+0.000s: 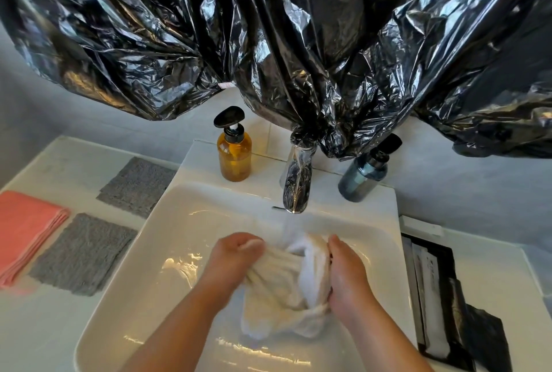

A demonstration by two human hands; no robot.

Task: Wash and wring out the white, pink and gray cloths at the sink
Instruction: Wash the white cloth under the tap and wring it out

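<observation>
White sink point(179, 228), basin wet and glossy, holds the white cloth point(280, 285), bunched in the middle under a thin stream from the faucet point(295, 186), which is wrapped in clear plastic. Both hands are in the basin: left hand point(236, 255) clenched on the cloth's left side, right hand point(346, 276) gripping its right side, fingers curled into the folds. On the sink's back ledge are an amber pump bottle point(235, 156) left of the faucet and a blue-gray pump bottle point(361, 177) to its right; fill levels cannot be read. On the counter point(68, 156) left of the sink lie two gray cloths point(137, 186) point(83, 255), flat, and a folded pink cloth point(27, 228). Right of the sink, a black tray point(442, 282) holds pale flat packets. Black plastic sheeting point(268, 28) hangs above.
</observation>
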